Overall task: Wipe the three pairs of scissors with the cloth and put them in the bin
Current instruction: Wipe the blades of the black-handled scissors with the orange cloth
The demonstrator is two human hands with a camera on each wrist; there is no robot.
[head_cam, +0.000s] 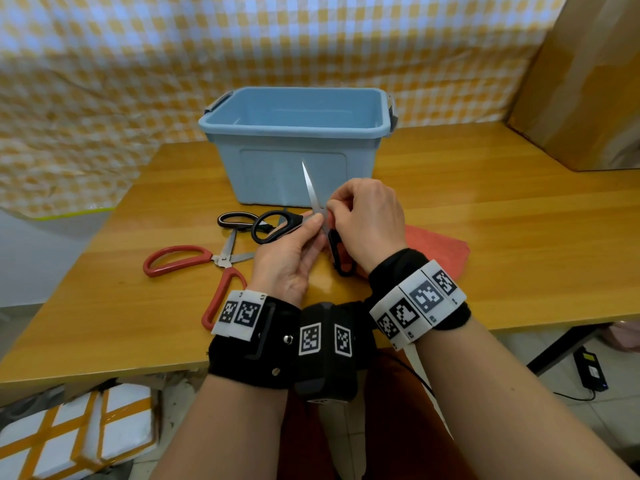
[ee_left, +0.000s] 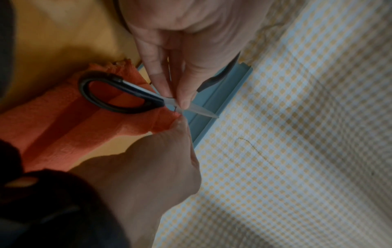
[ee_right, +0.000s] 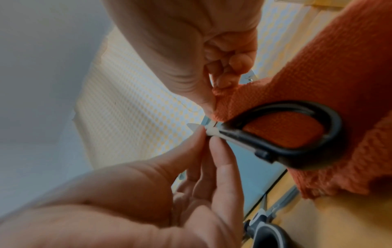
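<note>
My left hand (head_cam: 313, 221) (ee_left: 171, 94) (ee_right: 206, 135) pinches the black-handled scissors (head_cam: 277, 225) (ee_left: 135, 91) (ee_right: 297, 107) near the pivot, above the table. They are spread, one blade pointing up in front of the blue bin (head_cam: 294, 131) (ee_left: 220, 94). My right hand (head_cam: 334, 207) (ee_left: 180, 120) (ee_right: 218, 87) pinches a corner of the orange cloth (head_cam: 433, 247) (ee_left: 63, 130) (ee_right: 339, 67) against the metal by the pivot. Red-handled scissors (head_cam: 221, 261) lie spread at the left. A black-and-white-handled pair (head_cam: 239, 214) (ee_right: 265, 234) lies behind, partly hidden.
The wooden table (head_cam: 485, 220) has its left edge near the red scissors. A tall cardboard box (head_cam: 588, 81) stands at the back right. A yellow checked sheet (head_cam: 138, 81) hangs behind. Taped boxes (head_cam: 69, 434) sit on the floor at the lower left.
</note>
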